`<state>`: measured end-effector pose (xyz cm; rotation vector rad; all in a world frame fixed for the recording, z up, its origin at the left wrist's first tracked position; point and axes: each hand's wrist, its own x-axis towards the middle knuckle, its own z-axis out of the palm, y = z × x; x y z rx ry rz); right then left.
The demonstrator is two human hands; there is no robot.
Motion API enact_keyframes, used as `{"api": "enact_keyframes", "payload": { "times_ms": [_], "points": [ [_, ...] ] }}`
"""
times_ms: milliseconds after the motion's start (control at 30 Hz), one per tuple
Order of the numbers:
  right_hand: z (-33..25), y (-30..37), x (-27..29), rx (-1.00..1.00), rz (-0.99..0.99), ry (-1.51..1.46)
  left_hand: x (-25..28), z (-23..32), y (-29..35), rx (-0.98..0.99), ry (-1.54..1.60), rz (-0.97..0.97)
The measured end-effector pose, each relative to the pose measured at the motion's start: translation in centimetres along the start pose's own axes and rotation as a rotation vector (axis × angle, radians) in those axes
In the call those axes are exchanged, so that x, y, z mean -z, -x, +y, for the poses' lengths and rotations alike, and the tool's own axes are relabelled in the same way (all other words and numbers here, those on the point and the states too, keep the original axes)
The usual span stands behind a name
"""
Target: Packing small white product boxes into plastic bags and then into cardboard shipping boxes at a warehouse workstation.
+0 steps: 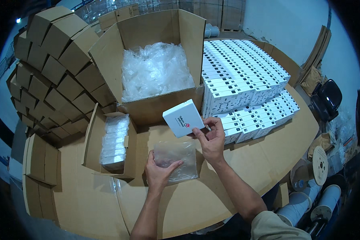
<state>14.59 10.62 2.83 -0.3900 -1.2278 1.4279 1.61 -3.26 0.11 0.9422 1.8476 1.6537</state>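
Note:
Between thumb and fingers, my right hand point(213, 140) grips a flat white box point(183, 118) with small dark print and a red mark, tilted above the table. My left hand point(161, 171) is closed on a clear plastic bag point(175, 158), thumb across its front and fingers behind it. The bag looks flat, below the white box and apart from it. Left of the bag stands an open small carton point(132, 160), holding a row of white boxes in clear wrap point(115, 140).
Behind my hands stands a large open carton point(160, 100) full of crumpled clear bags point(156, 70). Stacked white boxes point(244, 76) fill the table's right side. Brown cartons point(54, 76) pile up at left. Cable spools point(321, 165) and a black chair point(328, 98) stand beyond the cardboard-covered table point(84, 204).

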Motion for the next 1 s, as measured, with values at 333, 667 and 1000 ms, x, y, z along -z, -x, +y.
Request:
{"api": "enact_keyframes", "payload": {
  "times_ms": [333,667,1000],
  "points": [
    [0.4,0.2,0.5,-0.044,-0.04,0.102,0.1,1.2,0.1,0.089,-0.044,-0.051],
    [0.4,-0.1,1.2,-0.072,-0.117,0.147,0.0,0.4,0.1,0.013,-0.052,0.003],
    [0.8,-0.1,1.7,-0.14,-0.195,0.149,0.1,-0.3,0.0,-0.023,-0.051,-0.005]
  ]
}}
